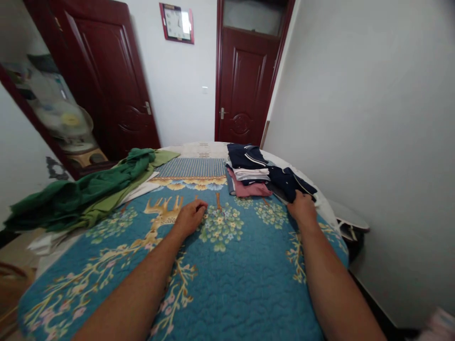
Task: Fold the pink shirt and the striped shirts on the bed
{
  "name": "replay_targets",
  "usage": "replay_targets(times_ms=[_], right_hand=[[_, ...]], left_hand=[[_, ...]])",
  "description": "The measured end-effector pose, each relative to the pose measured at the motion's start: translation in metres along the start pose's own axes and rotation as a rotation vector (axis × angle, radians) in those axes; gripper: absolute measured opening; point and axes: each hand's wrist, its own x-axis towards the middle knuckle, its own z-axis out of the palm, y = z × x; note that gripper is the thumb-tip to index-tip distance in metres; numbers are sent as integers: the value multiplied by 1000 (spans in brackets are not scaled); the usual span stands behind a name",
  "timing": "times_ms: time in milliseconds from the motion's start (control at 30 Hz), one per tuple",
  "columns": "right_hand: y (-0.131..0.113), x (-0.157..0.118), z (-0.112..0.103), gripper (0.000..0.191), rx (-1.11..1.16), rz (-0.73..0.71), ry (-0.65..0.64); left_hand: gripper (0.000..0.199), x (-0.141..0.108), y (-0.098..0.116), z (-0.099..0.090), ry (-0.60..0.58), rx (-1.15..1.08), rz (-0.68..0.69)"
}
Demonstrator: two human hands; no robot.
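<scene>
My right hand [302, 206] is closed on the near edge of a dark navy garment [286, 182], which lies at the right side of the table. Just left of that garment stands a stack of folded clothes [249, 173], with navy on top, white and grey layers in the middle and a pink one low down. My left hand [192, 217] rests on the blue patterned cloth [241, 274] near the middle, its fingers curled together; whether anything is in them is too small to tell.
Green garments [106, 177] lie heaped along the table's left side, with white cloth [142, 188] beneath. A wall [373, 118] runs close on the right, beside a dark object with a pale top [350, 218]. Two red doors [249, 76] stand beyond the table.
</scene>
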Motion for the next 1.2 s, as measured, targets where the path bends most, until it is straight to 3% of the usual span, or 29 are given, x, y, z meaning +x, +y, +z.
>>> replay_targets(times_ms=[200, 267, 467, 667, 933, 1067, 1200], right_hand=[[-3, 9, -8, 66, 267, -131, 381], [-5, 10, -12, 62, 351, -178, 440], [-9, 7, -19, 58, 522, -208, 454], [-12, 4, -29, 44, 622, -161, 573], [-35, -16, -58, 24, 723, -354, 679], [-41, -20, -68, 21, 703, -332, 638], [-63, -33, -66, 20, 664, -452, 474]], left_hand=[[37, 7, -10, 1, -22, 22, -1], [38, 8, -12, 1, -22, 21, -2], [39, 8, -8, 0, -19, 39, -15], [36, 9, -5, -2, -19, 24, -29], [39, 9, -3, -2, -34, 40, -36], [40, 9, -2, -2, -40, 27, -42], [41, 7, 3, -4, -40, 29, -41]])
